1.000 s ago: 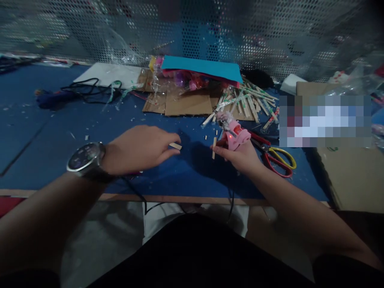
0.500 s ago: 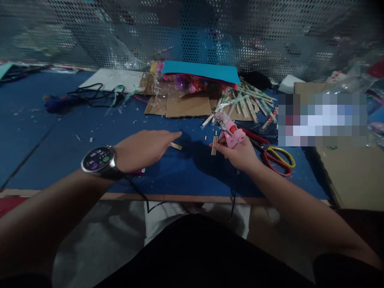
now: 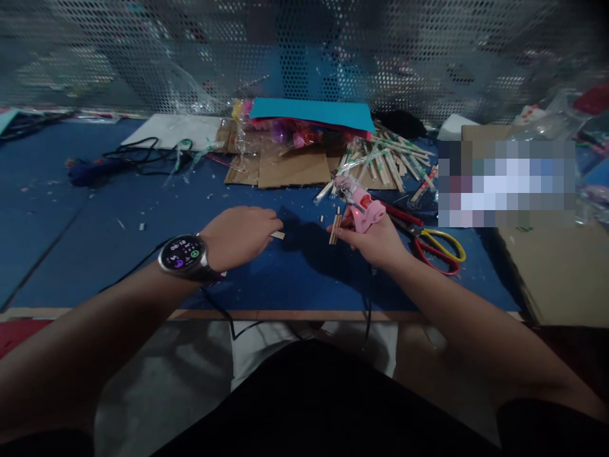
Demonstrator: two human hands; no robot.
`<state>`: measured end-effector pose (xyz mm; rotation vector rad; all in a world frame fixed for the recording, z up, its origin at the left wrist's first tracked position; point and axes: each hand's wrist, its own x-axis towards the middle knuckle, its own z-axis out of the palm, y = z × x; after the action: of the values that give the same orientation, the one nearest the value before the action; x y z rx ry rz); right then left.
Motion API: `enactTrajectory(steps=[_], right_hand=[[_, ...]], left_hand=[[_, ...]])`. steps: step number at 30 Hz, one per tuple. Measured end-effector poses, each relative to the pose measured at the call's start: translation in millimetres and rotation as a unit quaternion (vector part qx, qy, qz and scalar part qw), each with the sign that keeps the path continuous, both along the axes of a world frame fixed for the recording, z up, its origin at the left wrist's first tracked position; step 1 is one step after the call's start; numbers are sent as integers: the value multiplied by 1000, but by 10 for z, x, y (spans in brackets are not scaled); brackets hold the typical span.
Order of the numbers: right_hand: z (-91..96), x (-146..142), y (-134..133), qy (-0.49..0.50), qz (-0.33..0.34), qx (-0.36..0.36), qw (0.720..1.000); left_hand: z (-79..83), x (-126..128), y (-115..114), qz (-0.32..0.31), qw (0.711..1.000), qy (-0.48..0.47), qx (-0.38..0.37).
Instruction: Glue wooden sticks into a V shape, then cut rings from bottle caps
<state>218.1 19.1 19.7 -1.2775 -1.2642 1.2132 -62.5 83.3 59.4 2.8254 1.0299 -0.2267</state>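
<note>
My left hand (image 3: 245,236), with a smartwatch (image 3: 183,255) on its wrist, is palm down over the blue table with its fingers curled. Short wooden sticks (image 3: 278,235) poke out under its fingertips; the grip itself is hidden. In my right hand (image 3: 375,240) is a pink glue gun (image 3: 366,212) with a small red light showing. Between that hand's thumb and fingers is a small row of short wooden sticks (image 3: 334,231), held upright. A tiny pale piece (image 3: 321,218) lies on the table between the hands.
Red-and-yellow-handled scissors (image 3: 435,247) lie right of my right hand. Behind are a pile of wrapped chopsticks (image 3: 392,158), cardboard (image 3: 295,168) and a blue sheet (image 3: 311,114). A dark cable (image 3: 216,306) hangs over the table's front edge. More cardboard (image 3: 561,273) lies at right.
My left hand's outstretched index finger has curled in, and the hand and watch have shifted slightly right. The right hand still holds the glue gun and sticks, nearly unmoved.
</note>
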Motion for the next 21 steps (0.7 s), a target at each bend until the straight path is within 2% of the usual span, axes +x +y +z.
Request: enactTrajectory(steps=[4,11,21], right_hand=[[6,-1,-9,-1,-4,-17,1000],[-15,-9,-23,10,-11,-33,999],[1,-10,-35,20,-5,-34,999]], left_hand=[[12,46,-19,-5,999,38,10],[-44,52,8,-6,999,39,20],[7,126,-20,0,1000,9,-28]])
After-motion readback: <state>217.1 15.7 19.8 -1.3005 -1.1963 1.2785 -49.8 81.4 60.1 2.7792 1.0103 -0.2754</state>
